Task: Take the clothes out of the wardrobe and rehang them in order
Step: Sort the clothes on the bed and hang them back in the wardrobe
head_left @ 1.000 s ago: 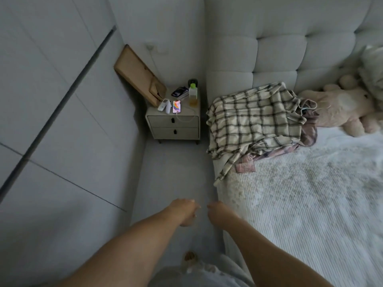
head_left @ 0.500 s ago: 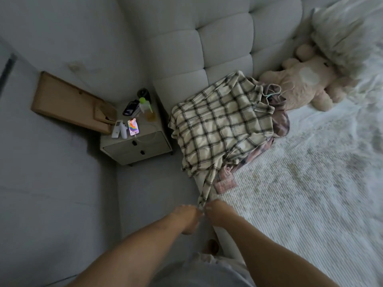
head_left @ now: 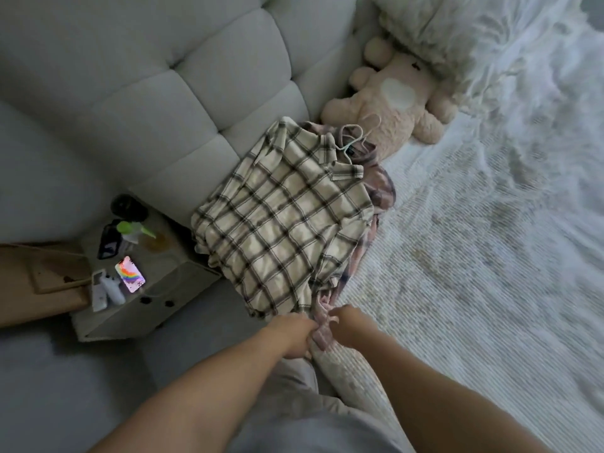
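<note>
A cream plaid shirt (head_left: 281, 223) lies spread on the bed's corner, on top of a pink plaid garment (head_left: 383, 188). Their pale hangers (head_left: 354, 137) stick out at the collars, near the plush bear. The pink garment's lower end hangs over the bed's edge. My left hand (head_left: 294, 335) grips that pink hem from the left, fingers curled. My right hand (head_left: 347, 324) pinches the same hem from the right. The two hands are close together, just below the cream shirt's bottom edge.
A plush bear (head_left: 392, 96) and a fluffy pillow (head_left: 434, 24) lie against the padded headboard (head_left: 196, 76). The white bedspread (head_left: 474, 273) stretches right. Left of the bed a nightstand (head_left: 183, 289) carries a lit phone (head_left: 130, 274) and a bottle (head_left: 130, 230); a wooden board (head_left: 39, 279) leans beside it.
The view swung right and nearer the bed. Both hands moved forward from above the floor to the clothes' lower edge and took hold of the pink hem.
</note>
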